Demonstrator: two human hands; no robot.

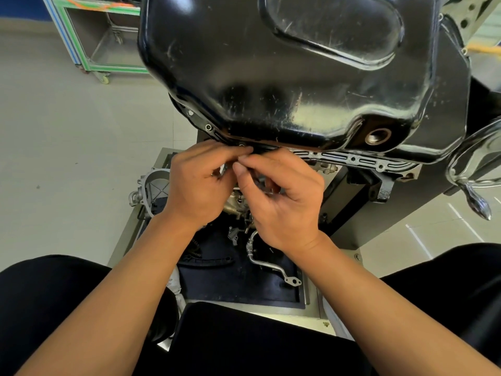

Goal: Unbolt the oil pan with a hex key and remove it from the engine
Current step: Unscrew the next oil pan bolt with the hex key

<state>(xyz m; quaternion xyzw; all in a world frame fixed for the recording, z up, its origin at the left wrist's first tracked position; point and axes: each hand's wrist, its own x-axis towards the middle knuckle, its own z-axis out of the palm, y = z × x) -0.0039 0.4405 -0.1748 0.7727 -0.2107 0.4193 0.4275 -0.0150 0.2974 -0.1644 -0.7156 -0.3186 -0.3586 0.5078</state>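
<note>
Left hand point(200, 185) and right hand point(284, 202), centre frame: fingers curled together at oil pan point(284, 63) rim bolt point(241, 145), held item hidden; best seat hex key fully, turn squarely.

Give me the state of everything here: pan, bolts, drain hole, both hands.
Oil pan, in place, not lifted off.
Drain hole, open, no plug.
Flange bolt, in place.
Left hand, fingertips at the pan's rim.
Right hand, fingers pinched, contents hidden.
Pipe, lying loose below.
</note>
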